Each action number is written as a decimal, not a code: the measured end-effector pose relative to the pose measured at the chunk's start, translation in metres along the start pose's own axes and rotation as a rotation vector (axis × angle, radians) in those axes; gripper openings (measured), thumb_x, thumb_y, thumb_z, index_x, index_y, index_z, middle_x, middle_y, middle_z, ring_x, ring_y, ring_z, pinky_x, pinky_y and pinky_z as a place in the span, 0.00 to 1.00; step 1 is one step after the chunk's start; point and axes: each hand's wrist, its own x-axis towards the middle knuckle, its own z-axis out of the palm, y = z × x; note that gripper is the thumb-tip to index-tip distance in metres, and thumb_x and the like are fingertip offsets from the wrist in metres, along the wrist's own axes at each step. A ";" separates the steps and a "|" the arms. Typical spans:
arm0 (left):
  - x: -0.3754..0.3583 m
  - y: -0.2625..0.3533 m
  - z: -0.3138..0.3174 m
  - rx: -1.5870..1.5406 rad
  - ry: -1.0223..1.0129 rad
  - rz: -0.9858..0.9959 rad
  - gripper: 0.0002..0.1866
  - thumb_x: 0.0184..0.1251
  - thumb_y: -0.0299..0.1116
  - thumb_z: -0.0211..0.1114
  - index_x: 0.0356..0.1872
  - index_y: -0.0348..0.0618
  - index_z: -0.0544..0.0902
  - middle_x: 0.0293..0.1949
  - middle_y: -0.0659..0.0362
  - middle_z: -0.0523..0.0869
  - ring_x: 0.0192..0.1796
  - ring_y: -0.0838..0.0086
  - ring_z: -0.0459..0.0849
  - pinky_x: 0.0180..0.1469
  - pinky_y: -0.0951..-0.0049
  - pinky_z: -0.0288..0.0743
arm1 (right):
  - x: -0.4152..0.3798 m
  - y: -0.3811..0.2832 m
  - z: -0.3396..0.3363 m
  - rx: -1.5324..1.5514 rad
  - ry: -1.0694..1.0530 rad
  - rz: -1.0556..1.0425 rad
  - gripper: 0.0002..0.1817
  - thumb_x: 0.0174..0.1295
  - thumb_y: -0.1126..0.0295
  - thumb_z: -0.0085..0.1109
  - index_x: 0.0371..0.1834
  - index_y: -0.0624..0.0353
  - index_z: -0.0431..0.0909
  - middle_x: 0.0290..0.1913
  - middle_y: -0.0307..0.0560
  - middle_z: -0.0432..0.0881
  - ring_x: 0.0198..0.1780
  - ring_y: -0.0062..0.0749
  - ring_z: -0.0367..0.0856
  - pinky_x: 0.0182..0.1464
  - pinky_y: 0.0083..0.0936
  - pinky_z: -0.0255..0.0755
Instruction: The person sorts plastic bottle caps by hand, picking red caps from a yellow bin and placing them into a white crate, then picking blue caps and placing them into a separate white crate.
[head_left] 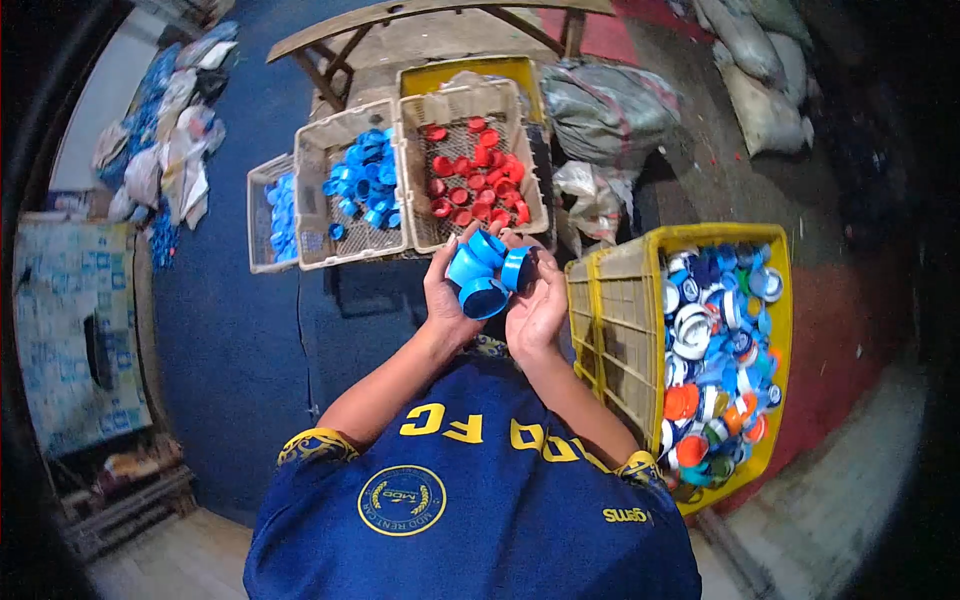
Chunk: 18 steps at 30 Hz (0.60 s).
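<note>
Several blue plastic caps point(475, 272) lie cupped between my two hands, in front of my chest. My left hand point(446, 295) curls around their left side, and my right hand point(540, 300) holds them from the right. Just beyond my fingertips stands a white crate of red caps point(482, 180). Beside it on the left is another white crate with blue caps point(365, 175). A smaller white basket with lighter blue caps point(284, 215) is farther left. The undersides of the held caps are partly hidden by my palms.
At my right, a tall yellow crate point(775, 400) holds mixed coloured caps. Behind the white crates are a yellow bin point(530, 75) and a wooden bench point(400, 12). Grey sacks point(610, 110) lie back right, pale sacks point(760, 105) farther off. Plastic bags point(180, 150) are heaped at left.
</note>
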 end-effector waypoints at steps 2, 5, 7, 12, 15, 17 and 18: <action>-0.009 0.015 -0.009 -0.031 0.024 0.063 0.33 0.73 0.53 0.57 0.74 0.47 0.67 0.72 0.50 0.74 0.70 0.56 0.76 0.74 0.51 0.67 | 0.002 0.018 0.006 -0.030 -0.060 0.051 0.25 0.71 0.58 0.47 0.63 0.63 0.73 0.60 0.52 0.82 0.64 0.40 0.79 0.69 0.37 0.68; -0.015 0.043 -0.022 -0.108 0.089 0.143 0.32 0.74 0.52 0.56 0.73 0.46 0.68 0.70 0.52 0.77 0.63 0.59 0.82 0.69 0.54 0.72 | 0.012 0.047 0.019 -0.067 -0.082 0.195 0.23 0.70 0.58 0.48 0.61 0.61 0.73 0.59 0.51 0.83 0.63 0.39 0.79 0.69 0.36 0.68; -0.016 0.065 -0.032 -0.133 0.129 0.187 0.31 0.74 0.52 0.56 0.72 0.46 0.69 0.69 0.52 0.78 0.63 0.60 0.82 0.68 0.54 0.73 | 0.018 0.066 0.037 -0.075 -0.102 0.239 0.21 0.70 0.59 0.48 0.60 0.60 0.74 0.58 0.51 0.83 0.62 0.39 0.80 0.68 0.35 0.69; 0.002 0.129 -0.066 -0.163 0.210 0.248 0.29 0.75 0.52 0.56 0.68 0.44 0.74 0.63 0.55 0.83 0.59 0.62 0.84 0.66 0.56 0.75 | 0.047 0.131 0.077 -0.164 -0.146 0.290 0.22 0.71 0.59 0.49 0.62 0.62 0.72 0.59 0.48 0.81 0.63 0.36 0.78 0.70 0.35 0.67; 0.023 0.180 -0.081 -0.195 0.260 0.249 0.28 0.75 0.52 0.56 0.67 0.44 0.75 0.58 0.53 0.85 0.56 0.63 0.85 0.63 0.57 0.78 | 0.070 0.176 0.108 -0.202 -0.126 0.318 0.22 0.71 0.60 0.50 0.62 0.62 0.72 0.57 0.48 0.82 0.63 0.36 0.78 0.70 0.36 0.67; 0.034 0.217 -0.088 -0.154 0.313 0.248 0.29 0.74 0.52 0.58 0.67 0.45 0.75 0.55 0.53 0.85 0.55 0.63 0.86 0.63 0.58 0.78 | 0.090 0.210 0.125 -0.206 -0.099 0.323 0.23 0.71 0.59 0.49 0.61 0.65 0.73 0.58 0.52 0.82 0.62 0.39 0.79 0.70 0.36 0.67; 0.046 0.231 -0.107 -0.132 0.267 0.242 0.30 0.74 0.53 0.58 0.68 0.45 0.74 0.54 0.53 0.85 0.56 0.62 0.85 0.63 0.58 0.77 | 0.099 0.226 0.135 -0.205 -0.086 0.323 0.24 0.71 0.58 0.48 0.61 0.67 0.73 0.58 0.53 0.82 0.62 0.41 0.79 0.70 0.36 0.67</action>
